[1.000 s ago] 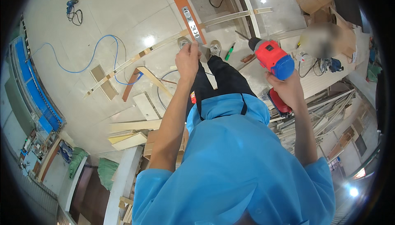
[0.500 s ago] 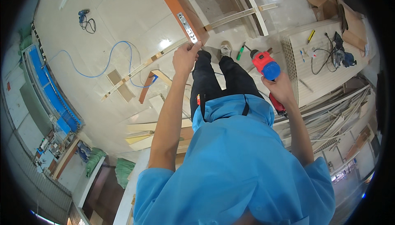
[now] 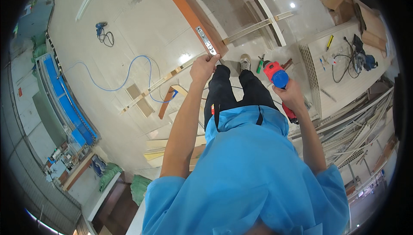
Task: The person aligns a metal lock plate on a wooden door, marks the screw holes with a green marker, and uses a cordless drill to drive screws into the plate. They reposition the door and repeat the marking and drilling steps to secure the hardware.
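My left hand (image 3: 202, 68) is closed at the near end of an orange-brown door panel (image 3: 184, 6), fingertips pinched just below a silver lock plate (image 3: 206, 40) set in its narrow edge. Whether a small part sits between those fingertips, I cannot make out. On the right, my right hand (image 3: 291, 95) wraps round the grip of a red cordless drill (image 3: 272, 68) with a blue rear end. The drill is held apart from the door, its front pointing away from me. A green-handled screwdriver (image 3: 260, 66) lies just beyond it.
A board stack (image 3: 329, 69) at right bears a corded blue power tool (image 3: 369, 62) and a yellow marker-like tool (image 3: 330, 42). Long scrap strips (image 3: 352, 125) lie nearer. Across the left floor run a blue hose (image 3: 124, 82) and a corded blue drill (image 3: 100, 29).
The whole view has shifted, so the door and floor items sit lower and further right. The drill has come slightly closer to the door. My left hand stays at the door's end.
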`<state>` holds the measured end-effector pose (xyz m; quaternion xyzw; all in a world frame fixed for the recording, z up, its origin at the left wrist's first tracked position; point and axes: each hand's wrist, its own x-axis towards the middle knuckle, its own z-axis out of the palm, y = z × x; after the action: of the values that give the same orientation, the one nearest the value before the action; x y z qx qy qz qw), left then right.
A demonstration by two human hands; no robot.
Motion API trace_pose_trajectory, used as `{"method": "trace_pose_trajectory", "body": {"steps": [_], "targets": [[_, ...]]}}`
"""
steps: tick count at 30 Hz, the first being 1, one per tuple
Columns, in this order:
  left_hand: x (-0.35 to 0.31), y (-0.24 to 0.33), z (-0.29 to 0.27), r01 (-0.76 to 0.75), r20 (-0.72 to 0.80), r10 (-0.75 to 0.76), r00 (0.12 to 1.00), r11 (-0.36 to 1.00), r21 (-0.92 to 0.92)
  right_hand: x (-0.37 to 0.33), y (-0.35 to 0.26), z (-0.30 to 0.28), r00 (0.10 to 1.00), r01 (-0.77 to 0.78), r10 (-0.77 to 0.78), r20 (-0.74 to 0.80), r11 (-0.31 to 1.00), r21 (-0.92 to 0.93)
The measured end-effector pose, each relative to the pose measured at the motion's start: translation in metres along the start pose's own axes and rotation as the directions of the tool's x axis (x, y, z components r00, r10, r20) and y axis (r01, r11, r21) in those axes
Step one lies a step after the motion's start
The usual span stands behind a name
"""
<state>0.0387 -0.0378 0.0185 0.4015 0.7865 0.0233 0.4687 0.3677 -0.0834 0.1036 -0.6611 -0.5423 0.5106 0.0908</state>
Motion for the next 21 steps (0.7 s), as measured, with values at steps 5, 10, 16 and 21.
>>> {"method": "trace_pose_trajectory", "body": {"steps": [5,10,16,21], "targets": [[0.005,-0.015,0.015,-0.142,-0.012,0.141,0.990,0.985,-0.096,-0.014,0.013,0.019,0.993,-0.079,0.087,-0.077,0.992,0.101],[0.008,-0.050,0.031,-0.313,0.177,0.313,0.933,0.949,-0.029,-0.040,0.057,0.066,0.907,-0.368,0.371,-0.199,0.928,0.050],[-0.019,-0.079,0.058,-0.426,0.598,0.214,0.773,0.873,0.238,-0.105,0.115,0.134,0.680,-0.672,0.674,-0.290,0.731,0.124],[-0.012,-0.036,0.089,-0.540,0.710,0.206,0.674,0.793,0.283,-0.164,0.136,0.178,0.517,-0.497,0.738,-0.433,0.671,0.550]]}}
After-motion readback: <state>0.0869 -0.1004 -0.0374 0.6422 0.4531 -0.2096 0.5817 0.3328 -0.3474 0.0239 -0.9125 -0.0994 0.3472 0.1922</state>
